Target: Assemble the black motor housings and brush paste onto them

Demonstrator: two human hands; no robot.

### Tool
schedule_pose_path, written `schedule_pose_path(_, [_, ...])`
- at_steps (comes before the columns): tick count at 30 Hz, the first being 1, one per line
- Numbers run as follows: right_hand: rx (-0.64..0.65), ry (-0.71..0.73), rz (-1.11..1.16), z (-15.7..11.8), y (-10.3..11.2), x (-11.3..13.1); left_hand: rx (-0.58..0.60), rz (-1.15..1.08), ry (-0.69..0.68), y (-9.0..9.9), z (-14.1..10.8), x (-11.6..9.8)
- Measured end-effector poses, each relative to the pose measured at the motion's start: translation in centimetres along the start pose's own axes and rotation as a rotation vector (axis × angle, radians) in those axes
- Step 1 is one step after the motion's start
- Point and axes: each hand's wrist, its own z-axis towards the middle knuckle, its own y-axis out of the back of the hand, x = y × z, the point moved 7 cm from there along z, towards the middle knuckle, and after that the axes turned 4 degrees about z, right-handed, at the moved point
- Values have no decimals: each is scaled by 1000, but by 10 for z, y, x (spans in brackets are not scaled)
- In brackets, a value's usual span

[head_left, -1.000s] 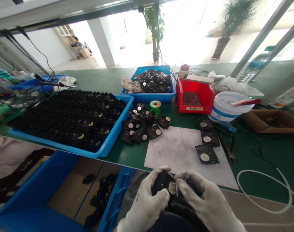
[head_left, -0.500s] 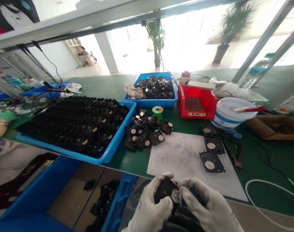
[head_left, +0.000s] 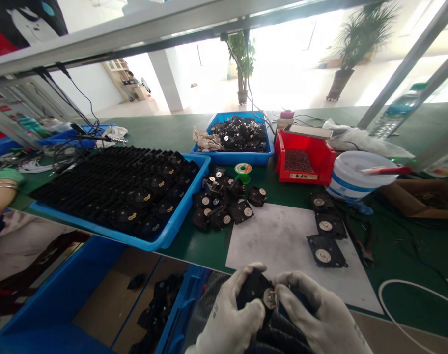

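Both my hands wear pale work gloves and meet low in the view, above my lap. My left hand (head_left: pixel 229 317) is closed around a black plastic housing (head_left: pixel 252 289), thumb in front and fingers behind. A round metal disc (head_left: pixel 268 298) shows on the housing's right end. At that disc's edge, the thumb and fingers of my right hand (head_left: pixel 316 314) are pinched together; a tiny coppery bit shows by the tips, too small to name. Three similar black housings (head_left: pixel 324 255) with discs lie in a column at the right of the white sheet (head_left: pixel 271 241).
Left stands a blue tray (head_left: pixel 168 236) with rows of black housings. Loose housings (head_left: pixel 220 216) and a green spool (head_left: pixel 243 173) lie mid-bench. Behind are another blue tray (head_left: pixel 242 158), a red bin (head_left: pixel 323 164) and a white bucket (head_left: pixel 356 169). A co-worker's gloved hand (head_left: pixel 6 176) is far left.
The view has shifted slightly, so the bench things appear a little farther right. My hands keep nearly the same hold on the black housing.
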Motion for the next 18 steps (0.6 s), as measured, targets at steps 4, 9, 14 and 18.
schedule_pose_path(4, [9,1,-3,1,0,0,-17,-1,0,1,-1,-2])
schedule_pose_path(9, [2,2,15,1,2,2,17,9,3,-1,2,4])
schedule_pose_path(14, [2,-16,36,-1,2,0,26,22,-35,-2,2,4])
schedule_pose_path(18, [-15,-30,58,-5,0,3,8,26,-31,-3,2,5])
